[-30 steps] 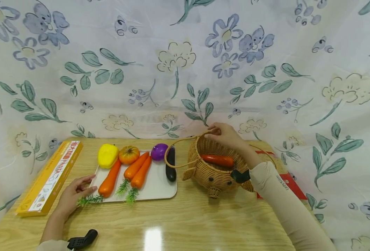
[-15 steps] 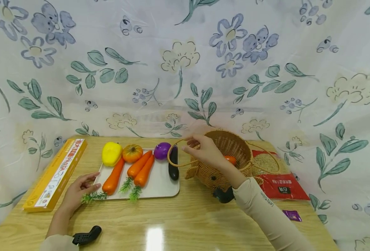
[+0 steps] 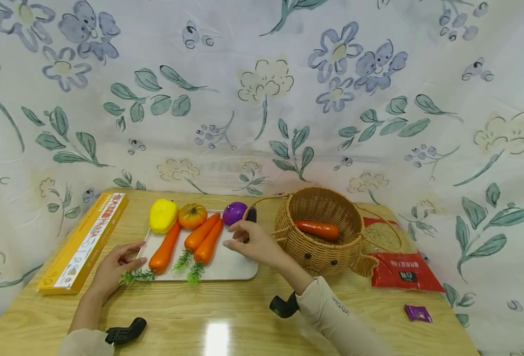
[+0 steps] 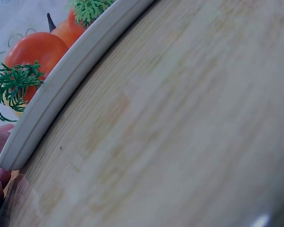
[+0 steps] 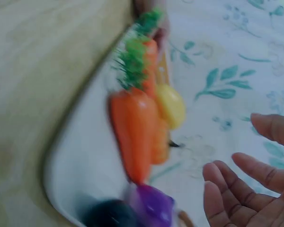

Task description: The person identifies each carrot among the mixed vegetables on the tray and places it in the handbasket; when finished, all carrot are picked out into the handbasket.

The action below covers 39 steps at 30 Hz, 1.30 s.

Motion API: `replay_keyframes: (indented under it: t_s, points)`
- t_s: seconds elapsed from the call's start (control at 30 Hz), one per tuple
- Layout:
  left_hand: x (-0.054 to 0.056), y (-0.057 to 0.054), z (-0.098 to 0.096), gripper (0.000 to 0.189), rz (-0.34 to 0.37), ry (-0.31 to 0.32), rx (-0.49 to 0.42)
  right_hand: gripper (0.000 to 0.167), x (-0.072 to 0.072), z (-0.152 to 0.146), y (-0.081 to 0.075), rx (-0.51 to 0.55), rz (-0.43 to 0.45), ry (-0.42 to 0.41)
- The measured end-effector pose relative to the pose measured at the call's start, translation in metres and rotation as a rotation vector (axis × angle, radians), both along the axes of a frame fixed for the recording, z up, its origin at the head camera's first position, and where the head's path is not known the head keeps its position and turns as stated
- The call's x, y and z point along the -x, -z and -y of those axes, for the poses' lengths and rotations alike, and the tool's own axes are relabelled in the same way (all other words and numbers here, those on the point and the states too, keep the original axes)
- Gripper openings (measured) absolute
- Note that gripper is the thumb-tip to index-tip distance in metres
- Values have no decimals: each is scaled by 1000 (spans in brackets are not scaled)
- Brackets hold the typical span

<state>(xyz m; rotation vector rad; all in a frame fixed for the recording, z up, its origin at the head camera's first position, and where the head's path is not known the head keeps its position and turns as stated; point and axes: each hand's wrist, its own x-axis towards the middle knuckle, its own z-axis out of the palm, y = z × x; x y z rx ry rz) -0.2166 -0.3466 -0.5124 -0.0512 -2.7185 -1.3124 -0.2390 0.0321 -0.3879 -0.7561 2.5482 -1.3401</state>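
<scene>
Right hand [image 3: 254,242], its fingers loosely bent and holding nothing, is hovering over the right end of the tray [image 3: 231,269] and partly hiding the eggplant [image 3: 251,214] beside the purple vegetable [image 3: 234,213]. Left hand [image 3: 114,264] is touching the tray's left edge, though whether it is gripping cannot be told. Three carrots [image 3: 207,242] are lying on the tray, and a fourth carrot [image 3: 317,230] is resting in the basket [image 3: 320,257].

"PASTA" on yellow box [image 3: 84,244], Chinese characters on bag [image 3: 395,262], "LetsSlim" on sleeve [image 3: 328,316]
</scene>
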Motion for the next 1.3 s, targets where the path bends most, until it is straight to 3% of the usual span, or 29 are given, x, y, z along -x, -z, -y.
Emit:
replay_keyframes:
  t_s: [0.23, 0.47, 0.77, 1.07, 1.3]
  points:
    - [-1, -2, -1, 53, 12, -9, -26, 40, 0, 22, 38, -42, 103, -2]
    - [-1, -3, -1, 52, 12, -18, -30, 56, 1, 46, 64, -72, 197, 101]
    - [-1, -4, -1, 52, 15, -18, -40, 69, -2, 72, 81, -90, 147, 247]
    - [-2, -5, -2, 51, 13, -27, -47, 76, -7, 84, 86, -116, 105, 346]
    - [-1, -3, -2, 51, 20, -26, -47, 70, -5, 100, 88, -181, 26, 480]
